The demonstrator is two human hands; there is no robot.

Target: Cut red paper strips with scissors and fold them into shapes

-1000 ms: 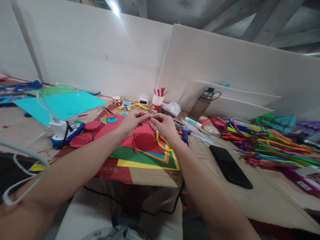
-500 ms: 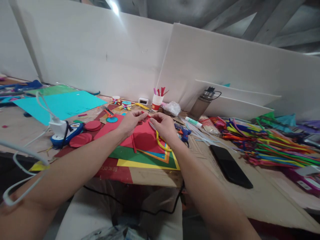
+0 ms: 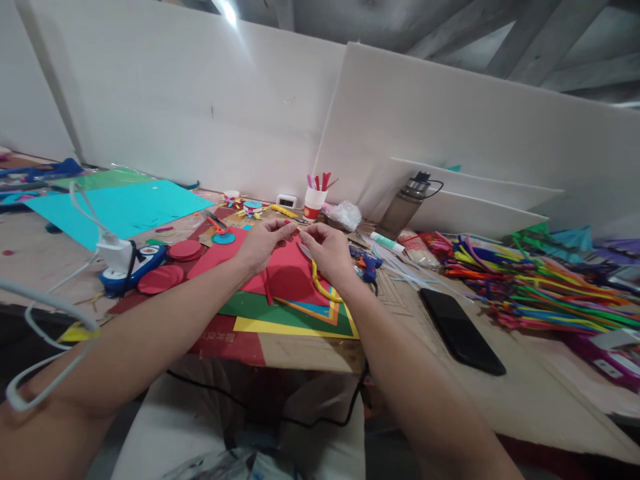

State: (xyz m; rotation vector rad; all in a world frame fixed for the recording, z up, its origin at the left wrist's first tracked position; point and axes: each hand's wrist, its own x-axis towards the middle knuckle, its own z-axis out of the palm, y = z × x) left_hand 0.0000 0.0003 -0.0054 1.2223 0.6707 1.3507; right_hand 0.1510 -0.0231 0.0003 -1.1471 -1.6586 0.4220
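Note:
A small red paper strip (image 3: 295, 232) is pinched between the fingertips of my left hand (image 3: 270, 241), mostly covered by the fingers. My right hand (image 3: 325, 245) has its thumb and fingers closed at the strip's other end. Yellow-handled scissors (image 3: 319, 285) hang from that same hand, the blade showing by the thumb and the handle loop down over the paper. Under both hands lie red paper sheets (image 3: 290, 275), with a narrow red strip (image 3: 269, 288) on them. Green paper (image 3: 245, 305) and yellow paper (image 3: 295, 328) stick out beneath.
Red discs (image 3: 161, 279) and a blue power strip (image 3: 133, 267) with a white plug lie left. Behind stand a paper cup (image 3: 314, 203) of red strips and a bottle (image 3: 404, 208). To the right are a glue gun (image 3: 370, 268), a phone (image 3: 460, 332) and bundled pipe cleaners (image 3: 545, 287).
Both hands stay nearly in place over the red paper. The fingertips have shifted slightly, and less of the red strip shows at the left fingers.

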